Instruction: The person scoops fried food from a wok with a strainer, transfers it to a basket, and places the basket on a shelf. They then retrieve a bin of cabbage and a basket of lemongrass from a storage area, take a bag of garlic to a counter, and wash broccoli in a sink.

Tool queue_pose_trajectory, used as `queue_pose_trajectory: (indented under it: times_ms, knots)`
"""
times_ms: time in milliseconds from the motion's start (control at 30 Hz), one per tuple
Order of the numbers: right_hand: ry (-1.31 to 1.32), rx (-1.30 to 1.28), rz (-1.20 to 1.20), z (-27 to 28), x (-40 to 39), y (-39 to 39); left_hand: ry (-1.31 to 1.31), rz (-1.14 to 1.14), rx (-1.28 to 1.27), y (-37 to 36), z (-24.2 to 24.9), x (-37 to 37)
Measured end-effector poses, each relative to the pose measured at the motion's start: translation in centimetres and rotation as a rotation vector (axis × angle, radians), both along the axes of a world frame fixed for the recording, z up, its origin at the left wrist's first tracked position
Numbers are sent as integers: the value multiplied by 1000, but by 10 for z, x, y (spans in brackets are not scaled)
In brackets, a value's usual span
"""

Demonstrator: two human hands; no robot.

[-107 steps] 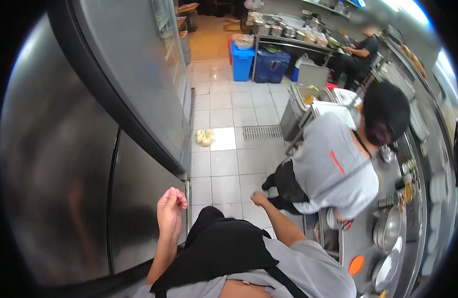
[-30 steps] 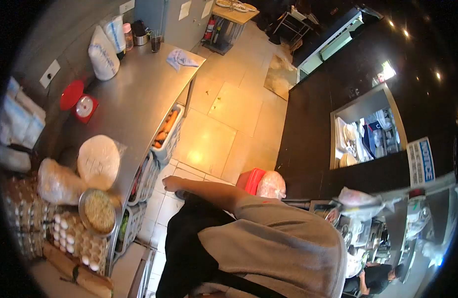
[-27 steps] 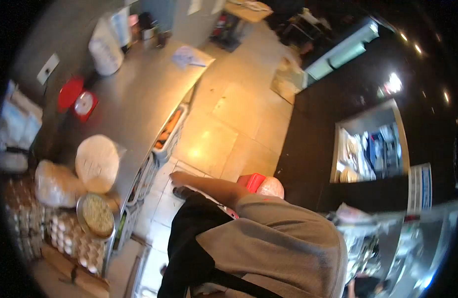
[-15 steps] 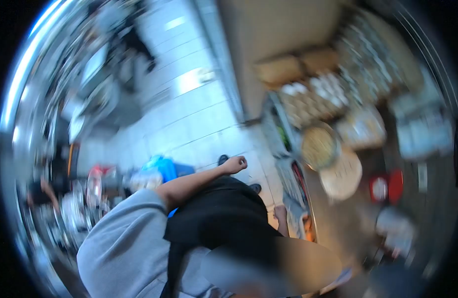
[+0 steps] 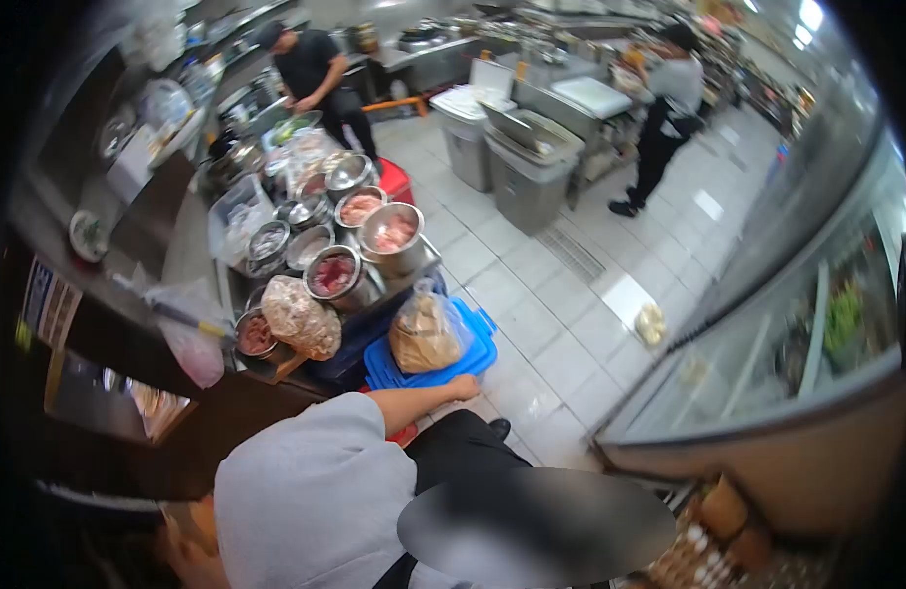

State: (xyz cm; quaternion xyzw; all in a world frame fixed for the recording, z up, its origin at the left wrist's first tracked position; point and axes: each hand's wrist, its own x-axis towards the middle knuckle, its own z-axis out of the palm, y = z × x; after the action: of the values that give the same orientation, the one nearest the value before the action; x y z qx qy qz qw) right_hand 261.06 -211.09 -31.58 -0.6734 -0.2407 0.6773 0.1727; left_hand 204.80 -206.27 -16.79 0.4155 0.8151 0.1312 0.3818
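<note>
My left hand hangs with its fingers curled in and nothing visible in them. It overlaps the near edge of a blue plastic lid in this view. On that lid rests a clear plastic bag with brown contents. Beyond it, a counter carries several steel containers of raw meat, among them a tall pot of pale pink meat and one of dark red meat. At the counter's near end leans a bulging clear bag of mottled pieces. My right hand is out of view.
Grey bins stand across the tiled floor. One person works at the far counter, another at the back right. A glass-fronted fridge holds greens. Egg trays sit at the lower right.
The view has swung left, from the egg trays and basin to the meat counter. My right hand has gone out of view; my left hand still hangs before my body.
</note>
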Motion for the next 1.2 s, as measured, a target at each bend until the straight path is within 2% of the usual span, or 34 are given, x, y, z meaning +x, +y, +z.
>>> queue_pose_trajectory:
  times_ms: [67, 133, 167, 200, 233, 300, 367, 400, 433, 467, 500, 533, 567, 600, 633, 667, 700, 733, 767, 833, 867, 933, 967, 1033, 1167, 1200]
  knots:
    - [20, -2, 153, -21, -5, 39, -42, 87, 25, 2, 3, -13]
    - [86, -4, -30, -37, -6, 69, -82, 178, 76, 4, 23, -16]
    - [88, -8, 5, -55, 7, 74, -118, 224, 118, 4, 31, -18]
    - [43, -21, 53, -48, 7, 83, -222, 284, 121, 3, 26, -19]
    - [2, -32, 117, -32, -8, 96, -216, 304, 116, 4, 20, -28]
    - [-76, -29, 211, -10, -10, 96, -509, 408, 168, 1, 4, -23]
    - [-158, -21, 293, 7, 3, 72, -211, 46, 152, -12, 6, -22]
    - [-213, -34, 317, 20, 4, 55, -32, -114, 213, -23, -8, -22]
    - [-270, -57, 321, 35, 8, 37, 255, -422, 351, -30, 8, -18]
    - [-340, -89, 324, 42, 11, 28, 37, -216, 210, -35, 13, -10]
    - [-425, -137, 325, 47, 13, 22, -274, 203, 8, -41, 21, 4]
    - [-523, -210, 310, 64, 8, 17, -309, 265, 9, -46, 34, 18]
    - [-787, -192, 642, -48, 74, -16, -432, 378, -96, -42, 54, 35]
    - [-863, -360, 662, -23, 59, -12, -601, 439, -77, -56, 45, 42]
    - [-973, -273, 472, 38, 21, -6, -756, 528, -40, -67, 35, 54]
    - [-988, -389, 468, 61, 13, 4, -785, 519, -79, -69, 38, 77]
    - [-945, -276, 358, 62, 14, -2, -702, 515, -94, -76, 50, 97]
    - [-1019, -228, 342, 55, 16, -8, -613, 507, -103, -92, 57, 114]
    - [-1033, -248, 343, 53, 20, -6, -625, 506, -124, -108, 55, 130]
    - [-1148, -36, 294, 50, 28, 4, -690, 512, -104, -136, 52, 160]
    - [-1156, -40, 293, 39, 39, 12, -690, 493, -169, -147, 53, 171]
    - [-1119, 127, 390, 16, 59, 26, -673, 441, -250, -171, 58, 180]
    - [-1125, 118, 389, 9, 62, 38, -662, 410, -266, -182, 59, 184]
    - [-1128, -102, 270, -1, 64, 60, -640, 407, -284, -198, 60, 181]
    - [-1258, -93, 190, 1, 39, 58, -603, 454, -258, -209, 52, 161]
    - [-1265, -81, 232, 9, 31, 55, -608, 465, -256, -209, 47, 157]
